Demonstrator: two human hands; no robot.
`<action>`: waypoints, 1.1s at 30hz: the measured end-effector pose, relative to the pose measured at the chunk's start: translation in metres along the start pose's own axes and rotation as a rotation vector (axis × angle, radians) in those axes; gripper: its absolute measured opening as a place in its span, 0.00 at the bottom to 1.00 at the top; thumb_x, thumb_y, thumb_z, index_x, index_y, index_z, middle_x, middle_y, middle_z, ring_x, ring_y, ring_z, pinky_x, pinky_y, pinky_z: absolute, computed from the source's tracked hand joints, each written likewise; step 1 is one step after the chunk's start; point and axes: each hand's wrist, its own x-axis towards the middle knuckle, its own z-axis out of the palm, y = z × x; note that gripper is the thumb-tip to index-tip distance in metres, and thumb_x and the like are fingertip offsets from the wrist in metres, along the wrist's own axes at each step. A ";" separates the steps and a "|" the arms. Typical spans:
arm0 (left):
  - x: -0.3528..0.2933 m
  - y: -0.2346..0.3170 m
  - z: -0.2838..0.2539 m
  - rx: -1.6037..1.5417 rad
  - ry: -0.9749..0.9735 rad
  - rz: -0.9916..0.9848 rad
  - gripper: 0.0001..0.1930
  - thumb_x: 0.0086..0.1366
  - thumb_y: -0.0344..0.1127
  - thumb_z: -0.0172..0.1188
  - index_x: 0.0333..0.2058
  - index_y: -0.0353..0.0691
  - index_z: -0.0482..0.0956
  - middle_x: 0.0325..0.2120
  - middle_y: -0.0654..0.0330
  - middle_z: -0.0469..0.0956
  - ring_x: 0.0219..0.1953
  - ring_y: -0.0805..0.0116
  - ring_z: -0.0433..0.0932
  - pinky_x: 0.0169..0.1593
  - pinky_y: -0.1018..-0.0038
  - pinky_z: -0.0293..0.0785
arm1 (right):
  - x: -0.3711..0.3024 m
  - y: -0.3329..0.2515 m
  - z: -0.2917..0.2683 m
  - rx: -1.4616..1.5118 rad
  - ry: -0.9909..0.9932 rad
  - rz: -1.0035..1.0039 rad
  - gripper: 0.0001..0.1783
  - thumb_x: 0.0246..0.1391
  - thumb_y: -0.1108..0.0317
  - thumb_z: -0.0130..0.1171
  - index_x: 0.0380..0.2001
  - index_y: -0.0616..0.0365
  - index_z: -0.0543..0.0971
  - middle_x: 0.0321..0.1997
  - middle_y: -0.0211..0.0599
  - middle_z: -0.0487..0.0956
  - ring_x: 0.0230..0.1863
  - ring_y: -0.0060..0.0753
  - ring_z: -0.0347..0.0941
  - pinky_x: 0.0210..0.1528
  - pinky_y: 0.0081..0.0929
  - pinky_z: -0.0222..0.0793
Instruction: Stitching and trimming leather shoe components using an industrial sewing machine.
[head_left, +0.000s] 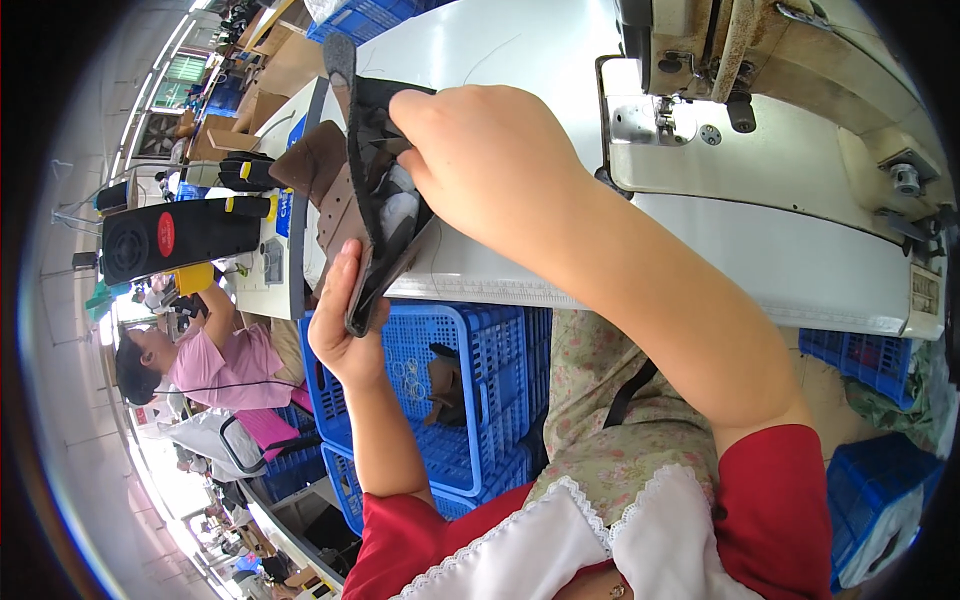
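A brown shoe upper (342, 208) with small punched holes and a dark lining is held up over the front left edge of the white sewing table. My left hand (345, 325) is closed round its lower end, thumb along the brown side. At its open side, my right hand (485, 135) has its fingers curled and pinched on the dark inner lining, the fingertips partly hidden in the upper. Greyish-white material (398, 208) shows inside the opening.
A sewing machine (700, 110) stands on the white table (480, 50) at the right. Below the table, a blue crate (490, 350) holds dark and brown pieces. At left is another machine with a black housing (180, 240); a person in pink (225, 365) sits beyond.
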 end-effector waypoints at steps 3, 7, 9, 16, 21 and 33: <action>0.000 -0.002 0.002 0.043 -0.016 0.049 0.26 0.53 0.24 0.69 0.53 0.29 0.77 0.55 0.42 0.76 0.60 0.51 0.74 0.66 0.61 0.65 | 0.005 -0.002 0.002 -0.014 -0.002 0.007 0.08 0.48 0.68 0.64 0.27 0.58 0.76 0.23 0.46 0.79 0.29 0.53 0.79 0.32 0.46 0.74; 0.001 0.003 0.007 0.064 -0.010 0.025 0.26 0.54 0.23 0.69 0.53 0.29 0.78 0.55 0.42 0.76 0.60 0.51 0.74 0.66 0.61 0.64 | 0.006 0.004 0.004 -0.028 -0.019 0.038 0.07 0.48 0.67 0.64 0.27 0.59 0.77 0.24 0.47 0.80 0.30 0.53 0.79 0.34 0.45 0.74; 0.001 0.002 0.007 0.054 -0.012 0.043 0.25 0.54 0.24 0.68 0.53 0.29 0.78 0.54 0.43 0.77 0.60 0.51 0.74 0.66 0.61 0.64 | 0.006 0.008 0.004 -0.037 0.038 0.029 0.07 0.49 0.67 0.63 0.29 0.59 0.79 0.24 0.47 0.80 0.30 0.52 0.79 0.35 0.45 0.74; 0.001 0.001 0.001 0.063 -0.053 0.096 0.34 0.43 0.15 0.65 0.55 0.28 0.76 0.57 0.42 0.74 0.62 0.51 0.72 0.66 0.61 0.64 | -0.038 0.041 -0.030 0.025 -0.016 0.242 0.09 0.49 0.66 0.63 0.31 0.60 0.80 0.27 0.48 0.81 0.33 0.54 0.80 0.39 0.44 0.75; 0.002 0.002 0.006 0.086 -0.054 0.118 0.29 0.49 0.17 0.66 0.54 0.28 0.77 0.56 0.43 0.75 0.61 0.53 0.73 0.66 0.62 0.64 | -0.056 0.040 -0.041 0.124 -0.162 0.515 0.14 0.49 0.64 0.65 0.39 0.57 0.80 0.26 0.42 0.82 0.31 0.46 0.80 0.36 0.38 0.74; -0.068 0.080 -0.107 -0.262 0.628 -0.361 0.30 0.37 0.15 0.55 0.46 0.26 0.79 0.40 0.50 0.83 0.43 0.59 0.83 0.49 0.71 0.77 | -0.104 0.051 -0.024 0.443 -0.218 0.592 0.15 0.53 0.69 0.67 0.43 0.58 0.78 0.28 0.30 0.78 0.27 0.19 0.69 0.32 0.19 0.67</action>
